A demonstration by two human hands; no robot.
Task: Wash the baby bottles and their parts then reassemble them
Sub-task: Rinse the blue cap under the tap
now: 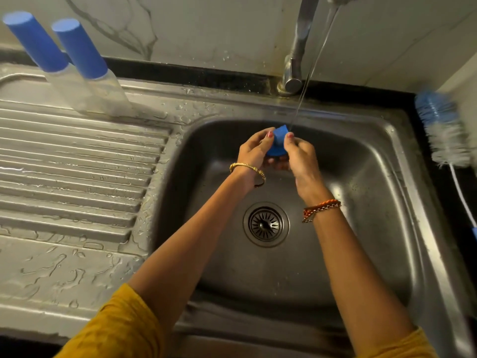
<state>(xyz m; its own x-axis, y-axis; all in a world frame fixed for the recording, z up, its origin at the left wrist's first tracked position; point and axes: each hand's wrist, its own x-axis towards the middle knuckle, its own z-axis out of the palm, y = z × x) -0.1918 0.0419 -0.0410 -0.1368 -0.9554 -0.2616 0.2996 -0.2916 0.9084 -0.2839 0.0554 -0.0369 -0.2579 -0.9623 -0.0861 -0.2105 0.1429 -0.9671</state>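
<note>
Far left on the ribbed steel draining surface [77,161]: two clear baby bottles with tall blue caps [77,71], standing side by side and assembled, likely parked there to drain away from the basin. Centre, over the stainless steel sink [382,161]: left hand [254,153] and right hand [300,158] together hold a small blue plastic bottle part [278,139], probably a cap or collar. Fingers [267,136] of both hands are curled round it, thumbs pinching its upper end. It sits right at the thin stream from the chrome tap [296,55], so this looks like rinsing. Drain strainer [265,224] lies below. Far right on the dark surface: blue-and-white bristle bottle brush [444,133], lying flat beside the sink, within reach, untouched.
</note>
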